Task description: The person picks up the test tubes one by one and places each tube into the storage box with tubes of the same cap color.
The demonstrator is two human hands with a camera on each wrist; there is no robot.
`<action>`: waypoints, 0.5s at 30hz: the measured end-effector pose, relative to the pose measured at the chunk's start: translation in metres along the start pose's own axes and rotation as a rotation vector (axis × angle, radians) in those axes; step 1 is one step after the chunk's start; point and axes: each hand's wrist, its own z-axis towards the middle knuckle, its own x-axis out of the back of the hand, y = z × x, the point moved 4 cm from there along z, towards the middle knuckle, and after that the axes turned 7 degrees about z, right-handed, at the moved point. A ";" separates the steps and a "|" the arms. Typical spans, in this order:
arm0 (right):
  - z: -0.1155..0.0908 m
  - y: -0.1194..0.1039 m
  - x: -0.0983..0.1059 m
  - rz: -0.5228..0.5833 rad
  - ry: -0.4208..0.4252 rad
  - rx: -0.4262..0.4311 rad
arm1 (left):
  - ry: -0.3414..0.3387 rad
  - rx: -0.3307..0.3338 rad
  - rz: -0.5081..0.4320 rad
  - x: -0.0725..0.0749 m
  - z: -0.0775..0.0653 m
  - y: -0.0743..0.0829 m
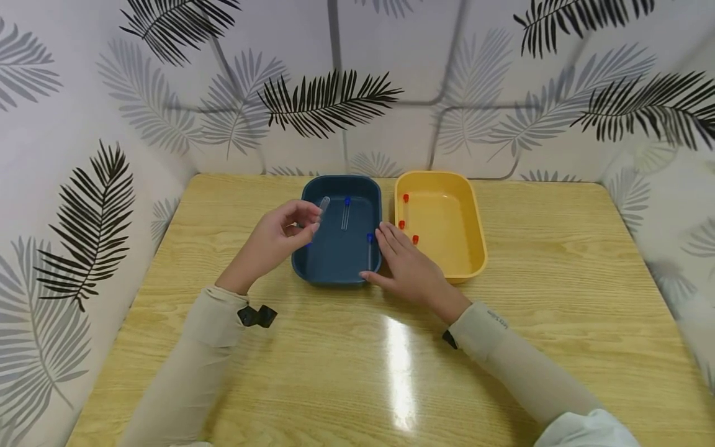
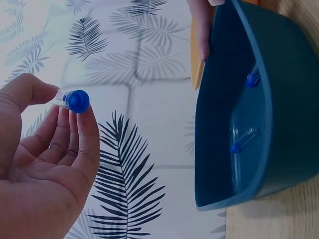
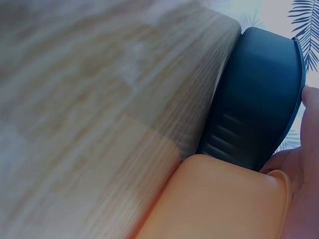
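My left hand [image 1: 279, 233] is over the left side of the dark blue tray [image 1: 335, 276], pinching a clear test tube [image 1: 324, 203] between thumb and fingertips. In the left wrist view its blue cap [image 2: 78, 101] faces the camera. Inside the tray lie other blue-capped tubes, one toward the back [image 1: 346, 214] and one along the right wall [image 1: 369, 251]. My right hand [image 1: 410, 264] rests on that tray's right rim, fingers fairly straight; its thumb [image 3: 310, 97] touches the rim near the front corner.
A yellow tray [image 1: 452, 233] stands just right of the blue one, with several red-capped tubes [image 1: 406, 198] along its left side. Both are on a wood-grain table [image 1: 313, 354]. Behind the table hangs a white leaf-patterned backdrop [image 1: 391, 62].
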 end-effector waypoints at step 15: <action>0.001 0.001 -0.002 -0.001 -0.004 -0.007 | -0.200 0.110 0.017 -0.020 0.047 -0.040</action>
